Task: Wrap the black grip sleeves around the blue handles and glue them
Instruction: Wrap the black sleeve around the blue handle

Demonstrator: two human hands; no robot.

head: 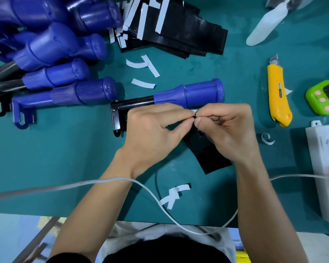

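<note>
A yellow utility knife (278,95) lies beside a green timer (324,97), near a white power strip (325,164).

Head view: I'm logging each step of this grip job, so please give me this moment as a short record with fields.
left hand: pinches the black grip sleeve at its top edge
right hand: pinches the same edge, fingertips meeting
blue handle: lies on the table beyond the hands, unwrapped
sleeve stack: top centre, white strips on them
handle pile: top left
yellow knife: right of the hands, untouched
</note>
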